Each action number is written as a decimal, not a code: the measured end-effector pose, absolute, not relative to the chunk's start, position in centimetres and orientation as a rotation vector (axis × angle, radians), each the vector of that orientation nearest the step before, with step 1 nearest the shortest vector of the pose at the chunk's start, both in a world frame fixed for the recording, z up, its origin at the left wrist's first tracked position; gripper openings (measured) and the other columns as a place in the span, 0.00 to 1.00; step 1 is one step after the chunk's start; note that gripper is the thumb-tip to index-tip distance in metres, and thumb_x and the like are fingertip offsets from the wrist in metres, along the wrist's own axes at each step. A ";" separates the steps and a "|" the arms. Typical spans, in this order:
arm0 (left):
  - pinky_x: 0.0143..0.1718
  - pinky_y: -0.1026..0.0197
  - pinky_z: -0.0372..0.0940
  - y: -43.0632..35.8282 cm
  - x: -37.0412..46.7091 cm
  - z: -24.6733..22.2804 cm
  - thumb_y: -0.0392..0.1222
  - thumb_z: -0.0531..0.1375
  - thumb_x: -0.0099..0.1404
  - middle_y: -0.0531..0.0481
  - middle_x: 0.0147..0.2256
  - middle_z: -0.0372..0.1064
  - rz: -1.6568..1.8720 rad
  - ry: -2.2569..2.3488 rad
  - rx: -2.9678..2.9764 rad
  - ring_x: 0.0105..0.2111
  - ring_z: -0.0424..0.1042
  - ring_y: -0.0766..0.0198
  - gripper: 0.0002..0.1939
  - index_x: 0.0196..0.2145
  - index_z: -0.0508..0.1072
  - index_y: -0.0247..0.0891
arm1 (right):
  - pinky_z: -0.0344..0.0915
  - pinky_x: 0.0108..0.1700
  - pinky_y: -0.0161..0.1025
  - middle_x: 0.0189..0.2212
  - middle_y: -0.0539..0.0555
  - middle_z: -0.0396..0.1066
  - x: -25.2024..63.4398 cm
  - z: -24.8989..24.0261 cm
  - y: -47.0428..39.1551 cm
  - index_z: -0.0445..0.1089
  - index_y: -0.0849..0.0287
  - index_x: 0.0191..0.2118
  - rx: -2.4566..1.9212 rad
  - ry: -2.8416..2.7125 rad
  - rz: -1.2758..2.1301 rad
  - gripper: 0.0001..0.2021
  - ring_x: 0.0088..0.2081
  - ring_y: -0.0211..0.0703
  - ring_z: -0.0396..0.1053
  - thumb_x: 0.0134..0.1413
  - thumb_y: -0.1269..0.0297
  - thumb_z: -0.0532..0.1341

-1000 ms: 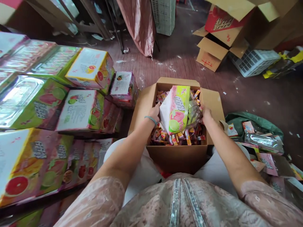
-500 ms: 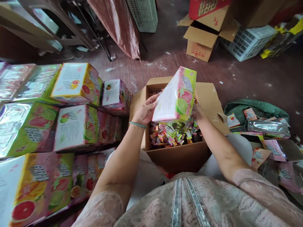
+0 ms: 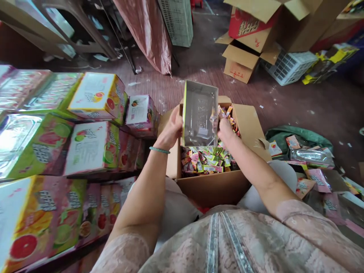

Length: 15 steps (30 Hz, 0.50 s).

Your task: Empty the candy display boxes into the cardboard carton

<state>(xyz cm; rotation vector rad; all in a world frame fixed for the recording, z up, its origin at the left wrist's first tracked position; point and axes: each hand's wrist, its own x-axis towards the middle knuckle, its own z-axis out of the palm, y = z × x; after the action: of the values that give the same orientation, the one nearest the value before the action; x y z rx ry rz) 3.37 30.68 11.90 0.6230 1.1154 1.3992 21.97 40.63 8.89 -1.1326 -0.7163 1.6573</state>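
A display box (image 3: 200, 113) is held up over the carton between my two hands, its inside facing me. Through it I see a clear plastic tray and a small pale piece low down. My left hand (image 3: 173, 131), with a green bracelet at the wrist, grips the box's left side. At the right side my right hand (image 3: 224, 129) is closed by the box edge, and its fingertips are partly hidden. Underneath stands an open cardboard carton (image 3: 213, 184) between my knees, filled with many small colourful sachets (image 3: 209, 159).
Stacked fruit-printed boxes (image 3: 87, 148) fill the left side. To the right lie a green sack (image 3: 298, 132) and opened packaging (image 3: 318, 180). Further back are cardboard boxes (image 3: 240, 62), a white crate (image 3: 292, 66), a grey crate (image 3: 178, 22) and a pink cloth (image 3: 148, 34).
The display box has been turned so its inside faces me instead of its printed outside, and has shifted left. Both hands moved with it, and more sachets show at the right.
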 end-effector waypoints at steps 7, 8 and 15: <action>0.40 0.63 0.77 29.2 1.7 13.1 0.38 0.78 0.54 0.50 0.41 0.83 1.804 1.117 0.484 0.39 0.82 0.58 0.26 0.50 0.80 0.44 | 0.61 0.74 0.62 0.63 0.67 0.71 26.4 7.7 36.5 0.71 0.59 0.67 -1.396 -1.961 0.870 0.33 0.69 0.63 0.65 0.73 0.35 0.62; 0.40 0.64 0.77 29.2 1.2 13.2 0.37 0.77 0.55 0.51 0.40 0.83 1.873 1.107 0.438 0.39 0.82 0.58 0.24 0.49 0.79 0.44 | 0.53 0.77 0.67 0.71 0.71 0.63 27.3 6.7 35.5 0.66 0.60 0.73 -1.456 -2.180 0.752 0.40 0.75 0.69 0.55 0.71 0.34 0.65; 0.43 0.63 0.80 27.5 -1.4 13.3 0.35 0.76 0.53 0.53 0.37 0.82 1.964 1.121 0.310 0.35 0.81 0.61 0.20 0.44 0.81 0.42 | 0.44 0.73 0.86 0.84 0.60 0.23 24.7 -2.8 31.7 0.46 0.43 0.84 -1.590 -2.939 0.457 0.47 0.80 0.88 0.24 0.70 0.40 0.68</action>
<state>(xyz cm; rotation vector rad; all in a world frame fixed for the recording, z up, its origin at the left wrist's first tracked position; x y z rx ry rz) -1.41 27.53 13.33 0.3101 1.1213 1.9641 24.70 31.72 -2.76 -1.5904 -2.9386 0.4565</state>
